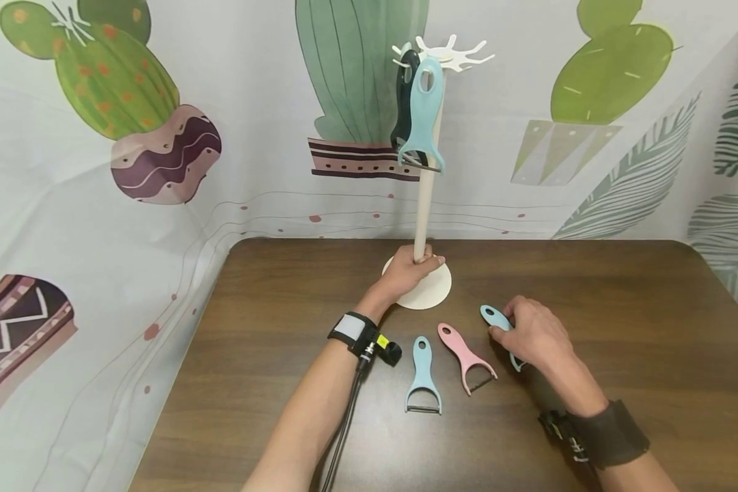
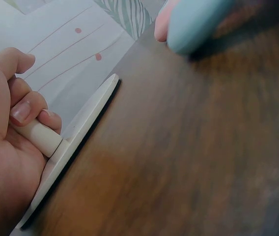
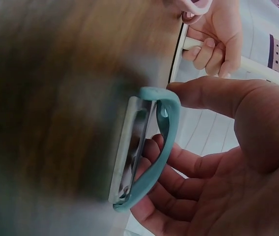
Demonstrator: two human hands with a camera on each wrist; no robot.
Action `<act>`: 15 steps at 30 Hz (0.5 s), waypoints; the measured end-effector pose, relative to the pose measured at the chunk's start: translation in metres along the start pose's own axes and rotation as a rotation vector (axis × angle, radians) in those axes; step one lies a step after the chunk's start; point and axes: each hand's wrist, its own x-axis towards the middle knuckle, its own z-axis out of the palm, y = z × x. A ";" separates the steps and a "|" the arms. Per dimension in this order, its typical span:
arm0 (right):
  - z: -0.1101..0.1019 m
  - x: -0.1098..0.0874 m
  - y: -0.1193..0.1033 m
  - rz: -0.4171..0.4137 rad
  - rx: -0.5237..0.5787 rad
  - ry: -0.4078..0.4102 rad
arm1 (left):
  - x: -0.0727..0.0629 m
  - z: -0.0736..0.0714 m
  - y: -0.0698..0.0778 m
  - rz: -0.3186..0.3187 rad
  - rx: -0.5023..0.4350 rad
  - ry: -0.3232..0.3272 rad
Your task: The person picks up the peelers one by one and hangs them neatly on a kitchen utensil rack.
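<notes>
My left hand (image 1: pixel 404 275) grips the cream pole (image 1: pixel 425 205) of a stand low down, just above its round base (image 1: pixel 432 294). In the left wrist view the fingers (image 2: pixel 27 107) curl round that pole. Over on the right, my right hand (image 1: pixel 536 332) pinches a light blue peeler (image 1: pixel 494 316) by its handle, close over the table. Its blade (image 3: pixel 129 152) faces the table in the right wrist view. A pink peeler (image 1: pixel 461 348) and another light blue peeler (image 1: pixel 423 365) lie between the arms.
From the stand's white branched top (image 1: pixel 461 53) hang a light blue peeler (image 1: pixel 427 102) and a black peeler (image 1: pixel 402 109). Behind the brown wooden table (image 1: pixel 283 287) is a cactus-printed cloth (image 1: pixel 252 137). A cable (image 1: pixel 344 424) runs along the left forearm.
</notes>
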 end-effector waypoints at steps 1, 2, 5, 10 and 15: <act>0.000 0.000 0.000 0.003 -0.003 -0.002 | 0.000 0.000 0.002 0.000 0.000 -0.001; 0.000 -0.001 0.000 0.004 -0.005 -0.005 | -0.001 0.000 0.004 0.001 0.001 -0.002; 0.000 -0.001 0.001 0.011 -0.009 -0.012 | -0.005 0.001 0.015 -0.003 0.002 -0.005; 0.000 -0.001 0.001 0.017 -0.015 -0.008 | -0.010 0.000 0.025 -0.010 -0.005 -0.002; 0.000 0.000 0.001 0.023 -0.017 -0.009 | -0.009 -0.001 0.025 -0.013 -0.007 -0.012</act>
